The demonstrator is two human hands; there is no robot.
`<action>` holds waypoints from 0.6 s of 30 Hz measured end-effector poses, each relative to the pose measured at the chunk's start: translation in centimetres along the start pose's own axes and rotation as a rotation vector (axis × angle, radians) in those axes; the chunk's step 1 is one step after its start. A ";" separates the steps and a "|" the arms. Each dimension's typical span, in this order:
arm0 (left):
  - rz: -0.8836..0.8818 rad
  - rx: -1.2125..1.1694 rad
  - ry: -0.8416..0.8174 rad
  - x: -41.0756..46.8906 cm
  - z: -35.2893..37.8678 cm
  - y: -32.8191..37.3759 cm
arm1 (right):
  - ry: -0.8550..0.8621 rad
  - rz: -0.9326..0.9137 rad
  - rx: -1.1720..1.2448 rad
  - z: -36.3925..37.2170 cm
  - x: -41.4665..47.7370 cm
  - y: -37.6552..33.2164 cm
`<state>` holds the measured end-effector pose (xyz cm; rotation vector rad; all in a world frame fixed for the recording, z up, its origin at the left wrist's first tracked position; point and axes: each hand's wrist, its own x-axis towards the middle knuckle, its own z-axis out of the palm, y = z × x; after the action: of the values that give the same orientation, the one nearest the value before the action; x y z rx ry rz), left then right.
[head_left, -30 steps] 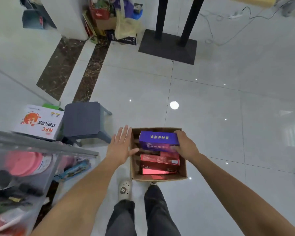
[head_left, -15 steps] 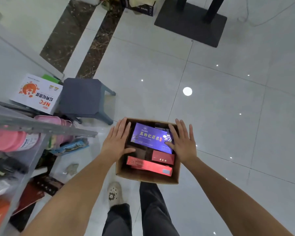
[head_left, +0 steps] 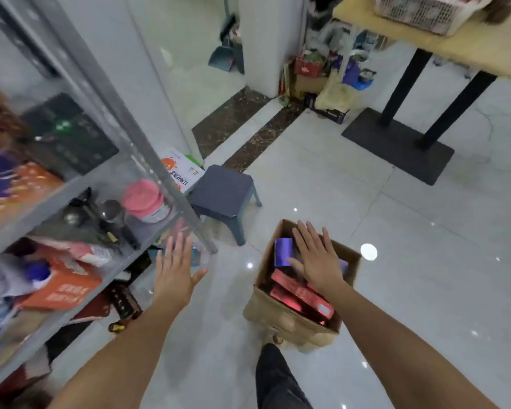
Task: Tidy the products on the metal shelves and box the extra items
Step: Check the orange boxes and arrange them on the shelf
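A brown cardboard box (head_left: 289, 323) stands on the white floor in front of my legs. Inside lie a purple box (head_left: 283, 251) and red boxes (head_left: 300, 293). My right hand (head_left: 317, 258) hovers over the cardboard box with fingers spread and straight, covering part of the purple box; contact cannot be told. My left hand (head_left: 176, 271) is open in the air between the cardboard box and the metal shelves (head_left: 80, 184) on the left. The shelves carry blurred goods: a pink-lidded jar (head_left: 145, 200), an orange box (head_left: 61, 286), dark utensils.
A dark plastic stool (head_left: 223, 194) stands by the shelf post, with a white and orange carton (head_left: 180, 169) behind it. A table with black legs and base plate (head_left: 398, 146) is at the back right. Clutter and a dustpan sit by the white pillar.
My left hand left the cardboard box's side and moved left toward the shelves. The right hand stayed over the purple box. The view swung up and left, bringing the shelves in.
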<state>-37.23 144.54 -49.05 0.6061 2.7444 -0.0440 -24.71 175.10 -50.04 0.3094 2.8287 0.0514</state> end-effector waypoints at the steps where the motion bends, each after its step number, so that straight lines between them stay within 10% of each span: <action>1: -0.062 -0.010 0.022 -2.5 -0.3 -2.2 | 0.020 -0.058 -0.005 -1.2 0.1 -2.3; 18: -1.084 0.026 0.415 -54.5 -1.2 -31.4 | 0.430 -1.067 -0.038 -16.8 -19.3 -55.7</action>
<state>-3.96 94.03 -31.56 -1.0148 3.0957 -0.2198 -23.13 116.45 -32.22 -1.3514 2.9796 -0.0649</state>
